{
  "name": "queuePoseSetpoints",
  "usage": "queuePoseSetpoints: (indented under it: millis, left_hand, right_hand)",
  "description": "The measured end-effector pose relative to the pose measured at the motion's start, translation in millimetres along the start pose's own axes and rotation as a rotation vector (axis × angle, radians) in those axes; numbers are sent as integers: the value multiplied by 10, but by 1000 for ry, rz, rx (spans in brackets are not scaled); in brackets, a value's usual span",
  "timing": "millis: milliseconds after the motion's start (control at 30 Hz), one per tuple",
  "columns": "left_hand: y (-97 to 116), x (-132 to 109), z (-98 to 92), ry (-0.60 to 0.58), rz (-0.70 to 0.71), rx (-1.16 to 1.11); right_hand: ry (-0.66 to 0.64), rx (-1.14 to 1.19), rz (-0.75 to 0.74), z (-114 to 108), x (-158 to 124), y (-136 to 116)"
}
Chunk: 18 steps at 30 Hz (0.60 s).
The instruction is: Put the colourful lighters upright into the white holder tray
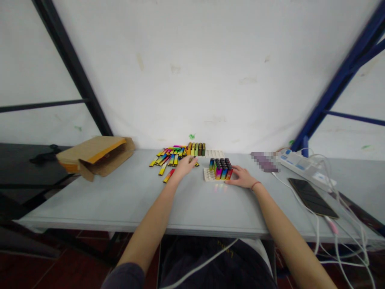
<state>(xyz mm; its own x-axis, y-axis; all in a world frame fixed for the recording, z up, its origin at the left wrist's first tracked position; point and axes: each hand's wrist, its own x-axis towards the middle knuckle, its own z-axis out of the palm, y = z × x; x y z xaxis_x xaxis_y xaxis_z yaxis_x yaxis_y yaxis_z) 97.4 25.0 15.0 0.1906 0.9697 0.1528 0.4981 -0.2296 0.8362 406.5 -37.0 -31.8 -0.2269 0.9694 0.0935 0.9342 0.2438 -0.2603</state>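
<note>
My right hand [241, 177] rests at the right end of a white holed tray [209, 175], its thumb at the front edge and its fingers along the side, steadying it. Slim colour-gradient tubes with black tops [223, 170] stand upright in rows in that tray. My left hand [185, 165] is beside a loose pile of shiny multicoloured tubes [173, 157], fingers drawn together; what they pinch is mostly hidden. A red-yellow tube [169, 176] lies apart, nearer to me.
Behind, yellow and green tubes [196, 149] stand upright in a second white tray [215, 153]. An open cardboard box [96, 154] lies at the left. A phone [313, 196], a power strip [306, 168] and white cables [341, 212] take up the right side.
</note>
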Motion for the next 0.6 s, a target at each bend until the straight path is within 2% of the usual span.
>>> queuePoseSetpoints:
  millis: [100,200,367,500,600]
  left_hand:
    - [43,-13,142,-67,-111,-377]
    - [81,-49,256,-41,-169,-573]
    - [95,-67,381,-18,-196,-813]
    - [108,-77,471,128,-139,-907]
    - [123,-93,504,168,-114,-947]
  right_hand:
    - [-2,1,-3,2,4,8]
    - [-12,-4,0,-8,4,1]
    - [-23,6,2,-24,-2,-14]
    - [-27,10,7,-26,-2,-15]
    - [-30,5,10,-29,-4,-18]
